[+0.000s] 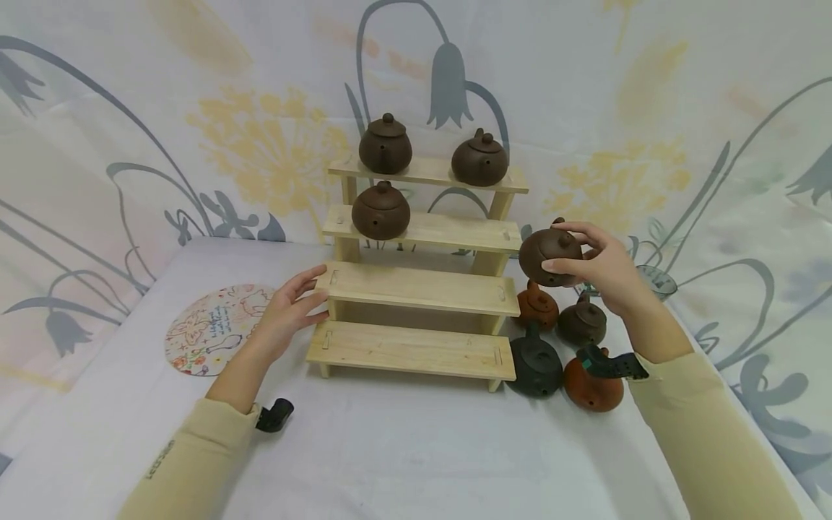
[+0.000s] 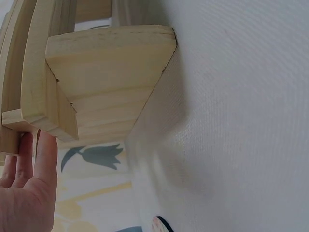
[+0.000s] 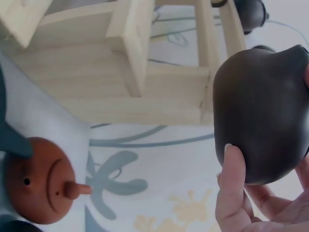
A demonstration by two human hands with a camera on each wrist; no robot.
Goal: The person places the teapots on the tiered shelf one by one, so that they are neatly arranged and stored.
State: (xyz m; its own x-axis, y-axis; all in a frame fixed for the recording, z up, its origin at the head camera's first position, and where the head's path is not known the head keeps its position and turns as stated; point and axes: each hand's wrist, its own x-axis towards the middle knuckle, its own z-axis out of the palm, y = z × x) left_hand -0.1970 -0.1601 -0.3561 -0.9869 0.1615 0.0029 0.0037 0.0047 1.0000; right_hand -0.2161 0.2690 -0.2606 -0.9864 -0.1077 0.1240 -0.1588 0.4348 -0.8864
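Observation:
My right hand (image 1: pixel 601 263) grips a dark brown teapot (image 1: pixel 544 254) in the air, just right of the wooden stepped rack (image 1: pixel 416 285). In the right wrist view the teapot (image 3: pixel 263 116) fills the right side, fingers around its body. At the rack's left end, my left hand (image 1: pixel 292 307) rests its straight fingertips by the edge of a lower step; the left wrist view shows those fingers (image 2: pixel 46 159) right at the wood. Two dark teapots (image 1: pixel 386 144) (image 1: pixel 479 159) stand on the top step, and another brown teapot (image 1: pixel 380 211) sits left on the step below.
Right of the rack, on the white table, stand a black teapot (image 1: pixel 536 367), an orange teapot (image 1: pixel 593 386), a smaller orange teapot (image 1: pixel 536 307) and a dark one (image 1: pixel 582 322). A round patterned mat (image 1: pixel 214 328) lies at left. Flower-printed cloth (image 1: pixel 273 144) hangs behind.

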